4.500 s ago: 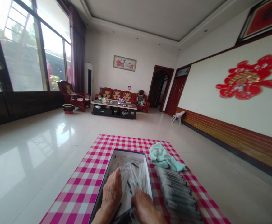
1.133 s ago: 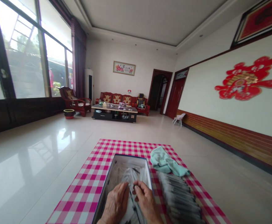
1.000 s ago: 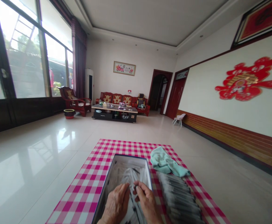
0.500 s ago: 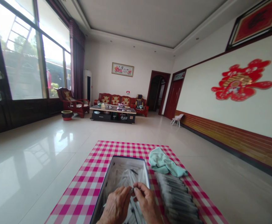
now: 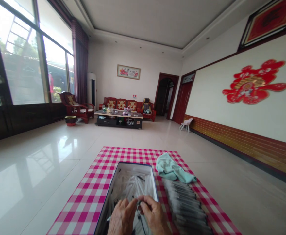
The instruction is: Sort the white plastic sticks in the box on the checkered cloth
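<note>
Well, the person's left hand (image 5: 123, 217) and right hand (image 5: 155, 216) are meeting just above the near end of an open box (image 5: 135, 164), both curled closed and pinching a slim clear tube (image 5: 140, 212) with a dark tip between their fingertips. The tube is hanging down into the box, where many clear tubes (image 5: 133, 186) are lying in a loose heap. Just right of the box, dark-marked tubes (image 5: 184, 209) are lying in a tidy row, with a crumpled mint-green towel (image 5: 172, 169) sitting at their far end. Everything is resting on a pink-checked cloth (image 5: 84, 195) spread over the tiled floor (image 5: 35, 156), and a coffee table (image 5: 118, 119) is standing far off.
</note>
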`<state>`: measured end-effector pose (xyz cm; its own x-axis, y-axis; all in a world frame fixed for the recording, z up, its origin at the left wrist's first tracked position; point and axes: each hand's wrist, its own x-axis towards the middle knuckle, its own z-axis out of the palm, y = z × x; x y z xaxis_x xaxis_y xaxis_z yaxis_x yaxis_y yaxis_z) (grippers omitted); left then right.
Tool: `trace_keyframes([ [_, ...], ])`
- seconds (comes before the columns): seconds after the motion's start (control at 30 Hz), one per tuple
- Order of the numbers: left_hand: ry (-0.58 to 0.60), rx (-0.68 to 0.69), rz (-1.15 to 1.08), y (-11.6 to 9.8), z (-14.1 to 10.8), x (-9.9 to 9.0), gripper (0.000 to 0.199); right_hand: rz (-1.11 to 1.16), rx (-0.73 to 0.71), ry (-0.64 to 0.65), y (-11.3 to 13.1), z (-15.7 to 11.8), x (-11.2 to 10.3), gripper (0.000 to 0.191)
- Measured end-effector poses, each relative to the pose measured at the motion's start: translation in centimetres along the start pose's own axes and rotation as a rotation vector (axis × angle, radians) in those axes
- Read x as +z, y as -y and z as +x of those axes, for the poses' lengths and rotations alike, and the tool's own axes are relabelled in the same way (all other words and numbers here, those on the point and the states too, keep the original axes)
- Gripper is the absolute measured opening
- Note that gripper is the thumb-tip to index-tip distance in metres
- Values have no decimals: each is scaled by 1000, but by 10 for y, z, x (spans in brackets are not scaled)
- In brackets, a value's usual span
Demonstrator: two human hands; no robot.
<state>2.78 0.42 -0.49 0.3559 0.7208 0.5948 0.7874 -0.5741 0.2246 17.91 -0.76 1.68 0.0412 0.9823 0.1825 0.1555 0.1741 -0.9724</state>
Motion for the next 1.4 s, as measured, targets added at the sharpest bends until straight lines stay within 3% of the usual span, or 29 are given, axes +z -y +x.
trace_keyframes([
  [0.27,15,42,-24,-3,0,-6,24,10,-7,14,7,-3,-1,25],
  [0.43,-67,71,-23,-3,-1,-6,23,-19,32,45,8,-4,0,31],
  [0.7,-87,74,-51,-10,1,-10,23,-453,-204,-161,-3,-2,7,39],
  [0.83,-112,90,-80,-10,1,-8,23,-412,-128,-129,-6,-4,3,40],
  [0.97,-154,87,-95,-6,-1,-2,21,-373,-159,-116,-2,-11,-1,29],
  [1.17,-146,83,-78,-7,-2,-4,22,-359,-160,-82,2,-9,4,29],
  [1.4,-204,111,-104,-9,-1,-6,22,-388,-109,-159,1,-5,3,35],
])
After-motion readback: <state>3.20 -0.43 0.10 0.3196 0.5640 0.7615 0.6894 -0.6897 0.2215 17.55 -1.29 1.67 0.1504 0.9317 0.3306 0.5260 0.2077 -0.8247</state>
